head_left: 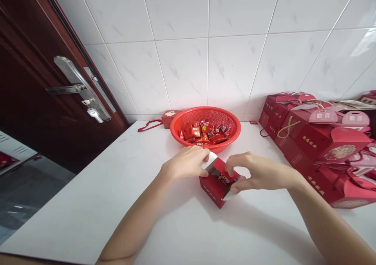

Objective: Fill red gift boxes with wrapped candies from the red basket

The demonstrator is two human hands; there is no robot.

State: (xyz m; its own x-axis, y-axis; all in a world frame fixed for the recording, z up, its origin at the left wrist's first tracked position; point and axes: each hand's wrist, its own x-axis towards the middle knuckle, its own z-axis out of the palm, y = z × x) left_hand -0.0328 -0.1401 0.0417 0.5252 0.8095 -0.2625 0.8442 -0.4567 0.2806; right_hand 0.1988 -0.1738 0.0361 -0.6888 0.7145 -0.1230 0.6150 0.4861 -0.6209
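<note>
A small red gift box (212,191) with gold lettering stands on the white table, its top partly open. Through the opening, dark red wrapped candy (223,178) shows inside. My left hand (188,161) grips the box's far left flap, thumb at the rim and fingers curled over the white inner side. On the right, my right hand (251,171) pinches at the opposite flap, with the thumb low on it and the index finger bent over the top opening. Just behind the box sits a red plastic basket (235,134) with several wrapped candies (204,134) in it.
Several red gift boxes with rope handles (311,139) are stacked along the right. Behind the basket are a small red box (169,119) and a red ribbon (149,125). A tiled wall (182,73) bounds the table's back; a brown door (29,81) with keys stands left.
</note>
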